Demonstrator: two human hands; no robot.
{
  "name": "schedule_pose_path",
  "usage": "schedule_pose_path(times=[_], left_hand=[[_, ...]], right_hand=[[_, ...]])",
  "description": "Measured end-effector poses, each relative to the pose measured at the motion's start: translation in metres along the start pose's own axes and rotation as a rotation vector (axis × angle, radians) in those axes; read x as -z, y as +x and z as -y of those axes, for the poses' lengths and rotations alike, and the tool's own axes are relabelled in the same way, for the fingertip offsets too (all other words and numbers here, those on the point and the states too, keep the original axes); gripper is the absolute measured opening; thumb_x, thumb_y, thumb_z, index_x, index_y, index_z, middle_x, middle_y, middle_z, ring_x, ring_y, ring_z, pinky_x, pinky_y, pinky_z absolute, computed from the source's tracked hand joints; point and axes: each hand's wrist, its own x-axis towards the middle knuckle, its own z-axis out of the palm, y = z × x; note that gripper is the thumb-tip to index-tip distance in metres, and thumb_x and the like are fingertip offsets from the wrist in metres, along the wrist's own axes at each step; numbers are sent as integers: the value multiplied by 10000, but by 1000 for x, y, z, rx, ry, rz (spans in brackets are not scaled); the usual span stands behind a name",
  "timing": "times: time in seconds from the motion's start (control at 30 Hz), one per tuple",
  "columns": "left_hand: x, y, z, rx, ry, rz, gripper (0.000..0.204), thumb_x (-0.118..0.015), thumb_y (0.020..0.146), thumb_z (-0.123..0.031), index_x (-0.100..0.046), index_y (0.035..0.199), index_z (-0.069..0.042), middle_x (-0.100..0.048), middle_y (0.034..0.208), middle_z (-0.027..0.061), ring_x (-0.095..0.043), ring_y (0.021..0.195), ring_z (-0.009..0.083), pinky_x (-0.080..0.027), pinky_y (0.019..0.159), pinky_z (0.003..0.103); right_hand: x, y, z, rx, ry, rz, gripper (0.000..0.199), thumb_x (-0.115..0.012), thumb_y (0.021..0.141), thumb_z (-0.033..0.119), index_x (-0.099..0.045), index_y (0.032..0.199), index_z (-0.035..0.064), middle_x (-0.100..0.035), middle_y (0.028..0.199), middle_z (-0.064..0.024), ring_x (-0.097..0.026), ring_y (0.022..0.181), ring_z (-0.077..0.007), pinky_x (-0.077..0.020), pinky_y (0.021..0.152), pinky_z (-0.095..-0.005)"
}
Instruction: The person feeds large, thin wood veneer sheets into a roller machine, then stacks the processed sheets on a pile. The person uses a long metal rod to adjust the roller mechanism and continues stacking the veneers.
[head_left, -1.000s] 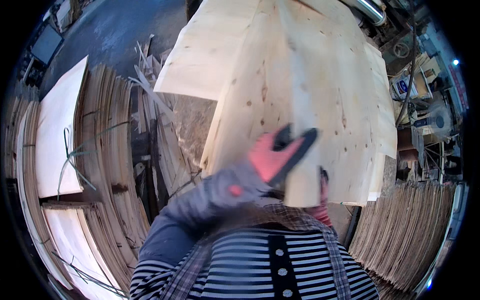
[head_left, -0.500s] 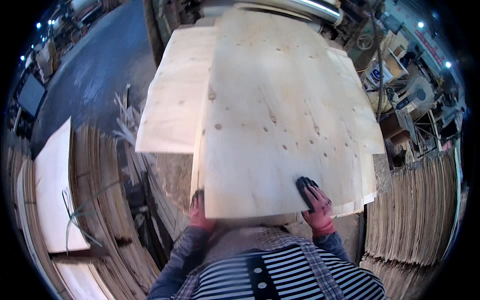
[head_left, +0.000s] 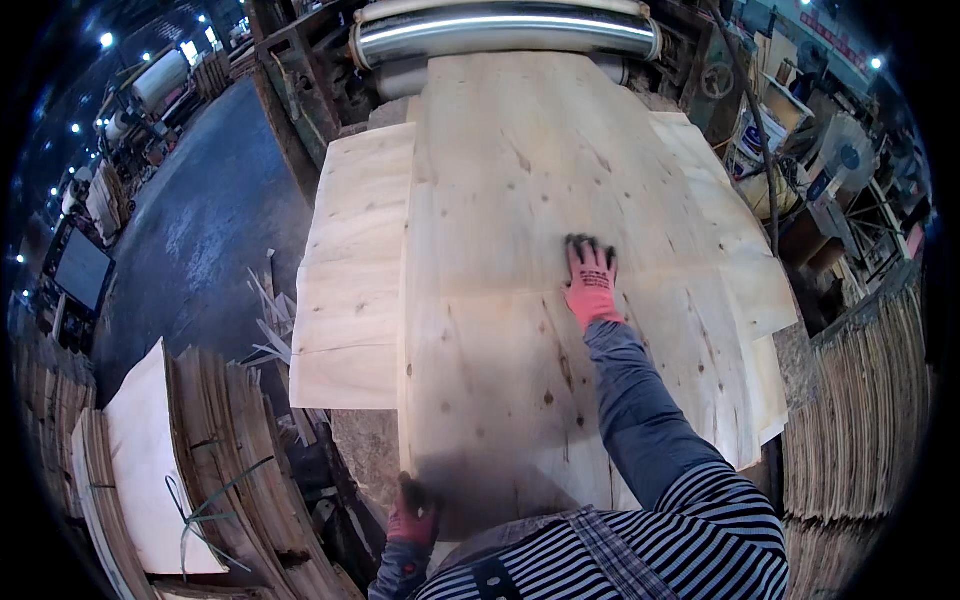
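Observation:
A large pale wood veneer sheet (head_left: pixel 500 220) with scattered knots lies lengthwise in front of me, its far end close to the shiny metal roller (head_left: pixel 505 38). My right hand (head_left: pixel 592 280), in a pink glove with black fingertips, rests flat on it near the middle, fingers stretched forward. At the near left corner is my left hand (head_left: pixel 410 515), gloved alike; its fingers are blurred, and whether they grip the edge is unclear. Other veneer sheets (head_left: pixel 350 270) stick out under the left side, and more sheets (head_left: pixel 715 210) under the right.
Upright bundles of veneer stand at the left (head_left: pixel 225 420) and right (head_left: pixel 850 410). A tied pale sheet (head_left: pixel 150 470) leans at the left. Wood scraps (head_left: pixel 275 320) lie beside a dark floor aisle (head_left: pixel 200 210). A dark pole or cable (head_left: pixel 760 120) runs down at the right.
My right hand has moved from the sheet's near edge forward to its middle. My left hand stays by the near left corner. The view has tilted up, showing more of the roller.

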Motion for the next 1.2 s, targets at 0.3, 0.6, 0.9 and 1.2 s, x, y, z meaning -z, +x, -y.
schedule_pose_path(times=[0.3,0.6,0.9,1.2], left_hand=[[18,9,-14,177,-299,35,545,-615,748,-90,-363,1228,-37,-539,1055,121,-516,965,169,-414,832,283],[8,8,-127,-30,-616,386,357,-570,804,-258,-539,1038,10,-591,919,89,-546,826,111,-437,706,220],[41,-19,-71,-812,-85,377,316,-423,865,-97,-425,1128,78,-527,1059,184,-528,959,239,-406,859,294],[14,-13,-27,216,-110,100,669,-593,769,-223,-235,1301,-33,-368,1265,184,-385,1158,269,-324,941,320]], right_hand=[[65,-188,13,360,94,290,793,-629,637,446,-338,1250,34,-269,1304,-191,-204,1231,-348,-110,1019,-482],[68,-359,-35,322,180,461,928,-708,515,442,-319,1264,55,-239,1309,-206,-195,1203,-425,-161,986,-522],[179,-369,-22,319,307,38,513,-513,760,319,-419,1186,48,-411,1208,-218,-370,1132,-404,-268,959,-487],[134,-239,3,285,153,125,615,-677,522,136,-513,1115,132,-483,1148,-125,-462,1037,-325,-368,892,-422]])
